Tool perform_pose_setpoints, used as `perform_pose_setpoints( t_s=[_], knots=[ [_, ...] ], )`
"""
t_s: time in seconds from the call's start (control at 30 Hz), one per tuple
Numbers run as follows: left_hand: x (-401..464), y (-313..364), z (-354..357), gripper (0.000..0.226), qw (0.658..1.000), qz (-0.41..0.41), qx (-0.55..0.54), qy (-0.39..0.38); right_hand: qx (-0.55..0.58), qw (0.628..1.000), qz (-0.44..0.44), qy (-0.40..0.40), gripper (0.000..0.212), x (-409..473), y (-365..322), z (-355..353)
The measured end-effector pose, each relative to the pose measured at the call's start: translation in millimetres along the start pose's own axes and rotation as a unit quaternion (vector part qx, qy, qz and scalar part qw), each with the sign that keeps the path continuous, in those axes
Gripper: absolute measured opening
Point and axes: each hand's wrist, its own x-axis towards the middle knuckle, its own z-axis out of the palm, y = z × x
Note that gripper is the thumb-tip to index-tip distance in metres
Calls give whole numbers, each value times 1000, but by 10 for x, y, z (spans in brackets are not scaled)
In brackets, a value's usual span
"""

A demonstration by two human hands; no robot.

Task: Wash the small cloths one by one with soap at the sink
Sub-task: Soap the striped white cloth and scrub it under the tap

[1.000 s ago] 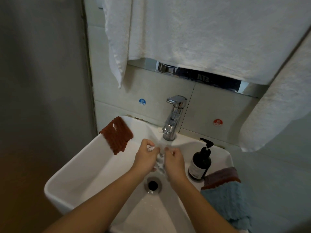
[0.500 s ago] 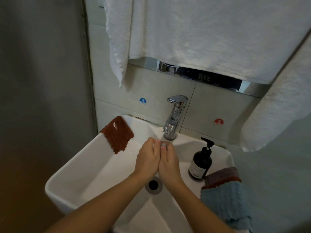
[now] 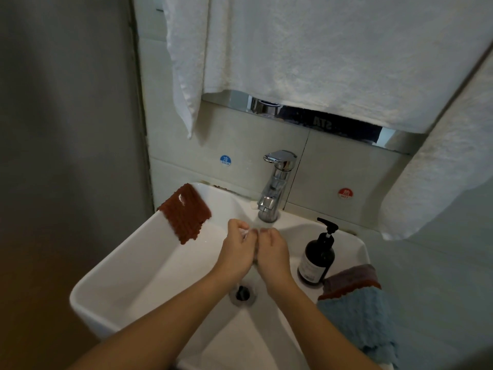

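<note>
The white sink (image 3: 128, 265) catches runoff beneath the tap (image 3: 274, 188). The left hand (image 3: 236, 252) and right hand (image 3: 273, 253) curl together, squeezing a small white cloth (image 3: 245, 232), barely visible between them, under the spout to rinse it.

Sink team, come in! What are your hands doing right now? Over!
Left hand and right hand pressed together under the faucet, squeezing a small white cloth. Red cloth hangs on the sink rim. Nothing blocking.
</note>
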Motion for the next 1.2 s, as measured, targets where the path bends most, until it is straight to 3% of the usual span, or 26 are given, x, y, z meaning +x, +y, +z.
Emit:
perform_pose_setpoints(
  t_s=[0.07,0.13,0.23,0.4,0.5,0.83,0.97,1.1,1.2],
  knots=[
    [2,39,-34,10,996,-37,-78,-7,43,998,26,34,12,16,18,-62],
    [-6,49,-57,11,994,-8,-106,-9,62,996,39,59,8,43,44,-136],
    [-20,-1,-35,15,998,46,-49,-7,66,996,20,58,21,28,43,-141],
    [-12,-37,16,21,991,96,55,79,66,995,-45,-64,28,-177,-13,54],
    [-5,-33,-37,30,986,107,93,86,22,994,-87,-62,29,-187,-7,71],
    [26,-19,-19,39,977,120,162,67,-34,996,-53,-68,32,-90,-101,-10],
    [44,-34,-10,26,994,73,57,53,-3,998,-60,-35,28,-123,-63,-8],
    [47,3,-83,26,994,-101,-27,13,2,995,-99,-12,13,-115,15,-63],
    [72,61,-125,33,980,-179,-79,-22,14,995,-92,-34,20,-74,49,-127]
  ],
)
